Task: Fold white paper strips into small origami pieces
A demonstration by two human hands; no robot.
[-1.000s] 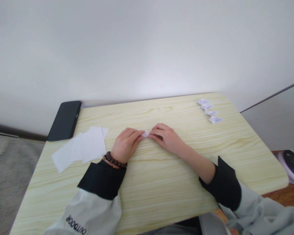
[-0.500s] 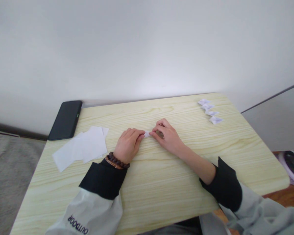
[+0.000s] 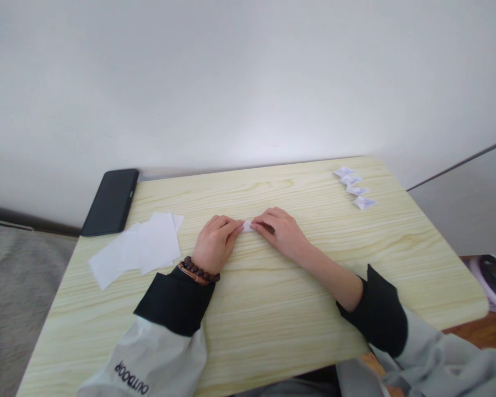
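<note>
Between my two hands, over the middle of the table, is a small folded piece of white paper (image 3: 247, 226). My left hand (image 3: 217, 241), with a dark beaded bracelet at the wrist, pinches its left end between thumb and fingers. The right end is pinched by my right hand (image 3: 281, 234), whose other fingers curl above. My fingertips cover both ends, so only the middle of the paper shows. Several folded paper boats (image 3: 357, 190) stand in a slanting row at the back right. Loose white paper sheets (image 3: 149, 245) overlap to the left of my left hand.
A black tablet or large phone (image 3: 109, 203) lies at the table's back left corner. The light wood-grain table (image 3: 273, 314) backs onto a white wall (image 3: 248, 82). Beyond the table's right edge, a pale round-rimmed object (image 3: 485, 284) is partly visible on the floor.
My right fingers have lowered and closed in against the paper; the index and middle fingers were raised higher before. My left hand has hardly moved.
</note>
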